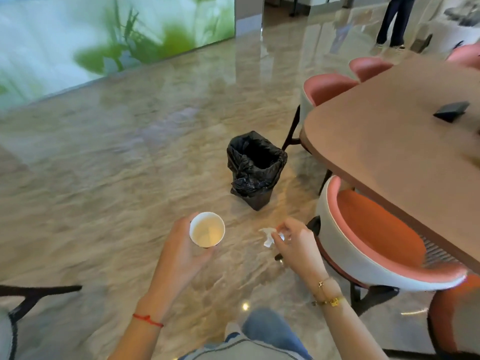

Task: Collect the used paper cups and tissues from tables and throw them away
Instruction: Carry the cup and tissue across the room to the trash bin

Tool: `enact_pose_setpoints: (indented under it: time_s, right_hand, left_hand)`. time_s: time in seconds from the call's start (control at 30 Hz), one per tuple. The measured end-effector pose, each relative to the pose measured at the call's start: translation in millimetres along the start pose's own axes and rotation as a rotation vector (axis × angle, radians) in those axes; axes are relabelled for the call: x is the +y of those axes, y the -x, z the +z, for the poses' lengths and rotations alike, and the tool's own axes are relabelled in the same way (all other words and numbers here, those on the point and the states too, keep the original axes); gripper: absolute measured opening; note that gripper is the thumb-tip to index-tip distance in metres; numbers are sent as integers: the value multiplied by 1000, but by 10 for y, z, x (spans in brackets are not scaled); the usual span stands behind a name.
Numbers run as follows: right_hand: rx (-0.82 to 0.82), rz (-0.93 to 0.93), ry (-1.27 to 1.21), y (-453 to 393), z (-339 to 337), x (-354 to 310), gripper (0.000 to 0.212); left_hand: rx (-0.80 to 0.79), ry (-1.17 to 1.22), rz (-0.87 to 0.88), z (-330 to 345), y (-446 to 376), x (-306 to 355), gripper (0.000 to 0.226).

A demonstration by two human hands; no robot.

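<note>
My left hand [181, 249] holds a white paper cup [207, 229] upright, its open mouth facing me and its inside looking empty. My right hand [294, 241] pinches a crumpled white tissue [268, 236] between its fingertips. Both hands hover over the marble floor, a short way in front of a small bin lined with a black bag [255, 167]. The bin stands open on the floor beside the table corner, and its inside is dark.
A brown table [389, 141] with a black object [452, 111] on it fills the right side. Pink and white chairs [368, 237] are tucked around it. Another chair's dark legs [33, 294] show at the lower left. A person's legs [393, 22] stand far back.
</note>
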State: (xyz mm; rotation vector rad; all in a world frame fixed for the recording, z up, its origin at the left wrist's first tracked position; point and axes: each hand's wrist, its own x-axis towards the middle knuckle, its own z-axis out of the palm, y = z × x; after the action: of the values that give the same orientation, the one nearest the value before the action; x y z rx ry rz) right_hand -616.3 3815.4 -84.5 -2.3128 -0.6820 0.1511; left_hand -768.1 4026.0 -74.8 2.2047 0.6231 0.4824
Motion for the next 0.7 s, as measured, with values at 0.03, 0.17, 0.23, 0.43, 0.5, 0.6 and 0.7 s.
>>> enact_pose_setpoints:
  time_s: [0.03, 0.17, 0.23, 0.43, 0.5, 0.6, 0.7]
  right_hand:
    - [11, 18, -4, -204, 16, 21, 9]
    - [39, 51, -12, -1018, 86, 158, 10]
    - [46, 68, -4, -1451, 125, 263, 10]
    - [23, 97, -21, -2808, 176, 624, 4]
    - [22, 109, -35, -3295, 163, 733, 5]
    - [-11, 151, -38, -4029, 169, 916, 4]
    - [-45, 161, -14, -4722, 212, 1070, 5]
  left_hand:
    - [-17, -7, 0, 40, -233, -18, 76]
    - [-67, -39, 13, 266, -1146, -99, 77]
    - [-78, -68, 24, 414, -1627, -135, 76]
    - [-104, -65, 17, 944, -3016, -207, 75]
    - [-107, -56, 0, 1130, -3487, -204, 75]
    - [-96, -27, -26, 1417, -4192, -197, 73]
    - [-118, -48, -67, 1670, -4844, -228, 75]
